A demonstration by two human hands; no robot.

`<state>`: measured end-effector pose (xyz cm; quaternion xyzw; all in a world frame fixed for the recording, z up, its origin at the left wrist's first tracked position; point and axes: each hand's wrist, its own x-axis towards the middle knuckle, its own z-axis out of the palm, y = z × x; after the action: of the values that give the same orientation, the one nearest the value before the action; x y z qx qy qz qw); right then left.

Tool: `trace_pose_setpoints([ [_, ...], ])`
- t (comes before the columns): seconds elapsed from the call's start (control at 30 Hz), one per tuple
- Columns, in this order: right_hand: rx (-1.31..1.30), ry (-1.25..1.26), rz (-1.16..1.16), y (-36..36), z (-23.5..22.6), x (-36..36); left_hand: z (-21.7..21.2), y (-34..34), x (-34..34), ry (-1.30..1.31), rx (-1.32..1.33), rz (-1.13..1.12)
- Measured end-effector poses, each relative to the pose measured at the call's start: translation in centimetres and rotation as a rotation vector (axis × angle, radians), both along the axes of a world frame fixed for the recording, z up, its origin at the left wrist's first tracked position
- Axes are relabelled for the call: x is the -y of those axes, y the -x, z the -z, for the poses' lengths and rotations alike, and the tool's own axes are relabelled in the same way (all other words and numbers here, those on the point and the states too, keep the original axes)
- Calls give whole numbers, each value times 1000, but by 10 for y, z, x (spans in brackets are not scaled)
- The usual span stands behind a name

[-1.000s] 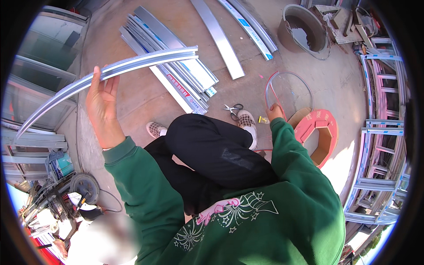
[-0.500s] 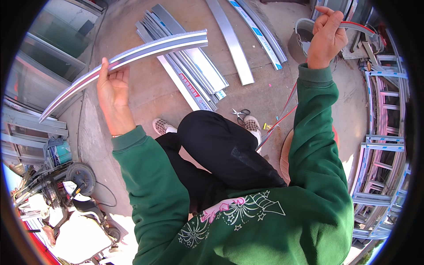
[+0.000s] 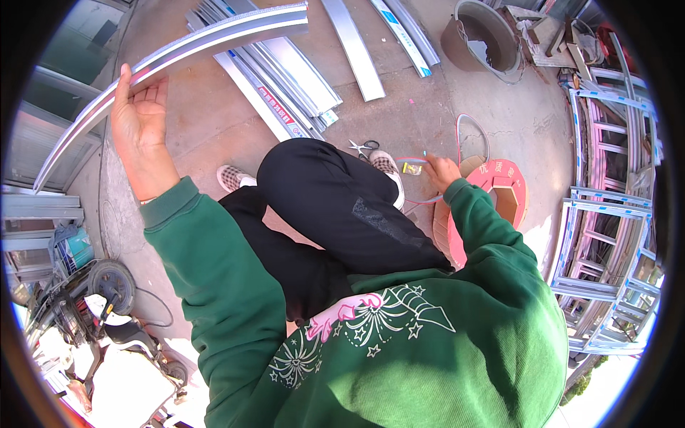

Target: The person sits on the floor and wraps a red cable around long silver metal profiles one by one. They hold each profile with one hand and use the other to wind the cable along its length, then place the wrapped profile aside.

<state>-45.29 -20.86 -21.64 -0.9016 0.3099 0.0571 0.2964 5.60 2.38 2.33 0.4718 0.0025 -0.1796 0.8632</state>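
My left hand (image 3: 145,118) holds up a long silver aluminium profile (image 3: 214,36) at the left, thumb on its near side and the other fingers behind it. Low beside my right shoe, my right hand (image 3: 445,172) is closed on a thin red-and-grey flexible strip (image 3: 410,159). A loop of that strip rises from the floor just beyond the hand. A red cardboard reel (image 3: 512,173) lies under and right of my right wrist. Close to the hand are a small yellow packet (image 3: 412,169) and black-handled scissors (image 3: 364,148); my fingertips are partly hidden.
Stacked aluminium profiles (image 3: 285,78) lie on the floor ahead, with more separate lengths (image 3: 357,50) to their right. A grey bucket (image 3: 481,39) stands at the far right. Window frames (image 3: 603,250) lean along the right side; a wheeled vehicle (image 3: 114,285) is at the lower left.
My right hand has dropped from high at the right to near the floor by the reel. The strip now forms a loop. The profile in my left hand has shifted left and up in view.
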Motion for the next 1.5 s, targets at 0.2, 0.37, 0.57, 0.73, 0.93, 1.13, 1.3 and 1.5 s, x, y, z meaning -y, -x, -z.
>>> trace_pose_setpoints([
  [0.2,-1141,60,-165,295,12,40,0,-2,-2,-23,8,-10],
  [0.37,-1068,631,864,440,-169,264,1,-4,0,-33,-12,9],
  [0.57,63,119,637,223,-218,290,13,-1,11,-68,-21,-114],
  [0.73,308,-187,143,-23,-180,51,31,-7,9,-24,-25,-435],
  [0.93,765,-210,65,-154,-249,-85,27,-21,2,129,-193,-435],
  [1.13,1022,70,-119,-207,-265,-102,15,-1,15,140,-200,-403],
  [1.3,1051,-132,-2,-210,-269,-110,7,4,18,71,-152,-395],
  [1.5,946,-569,139,-203,-269,-110,11,2,16,56,-163,-371],
])
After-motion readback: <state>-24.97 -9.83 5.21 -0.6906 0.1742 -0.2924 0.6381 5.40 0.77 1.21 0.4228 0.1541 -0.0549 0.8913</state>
